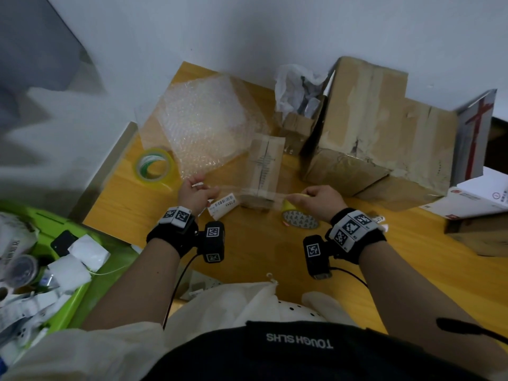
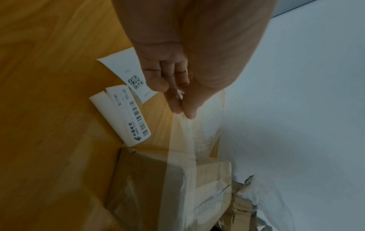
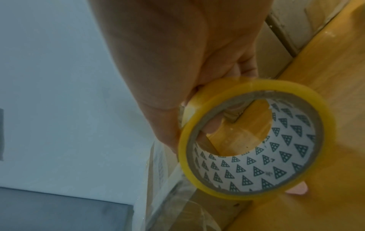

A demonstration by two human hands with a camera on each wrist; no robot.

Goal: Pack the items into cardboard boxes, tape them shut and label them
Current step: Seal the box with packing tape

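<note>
Two hands are working over the small cardboard box (image 1: 262, 171) sitting in the middle of the wooden surface (image 1: 247, 248). Far to the left of that box, a green bin (image 1: 79, 284) is holding papers and packets off the surface's edge. Closer in, a green-cored tape roll (image 1: 154, 167) is lying flat left of the box, and a sheet of bubble wrap (image 1: 203, 127) is spreading out behind it, its near edge reaching toward the box's left side. The left hand (image 1: 196, 193) is hovering just left of the box, thumb and fingertips (image 2: 189, 112) pinching the free end of a clear tape strip (image 2: 177, 156). Beneath that hand, two curled white shipping labels (image 1: 222, 207) are lying on the surface just beside the box's near left corner. The strip is running taut across the box's near end, above its top. Just right of the box, the right hand (image 1: 319, 200) is gripping the yellow tape roll (image 3: 254, 139), fingers hooked into its triangle-patterned core. Behind the box and to its right, a small open carton stuffed with white plastic (image 1: 299, 97) is standing, and a big worn cardboard box (image 1: 382, 133) is filling the surface further right.
</note>
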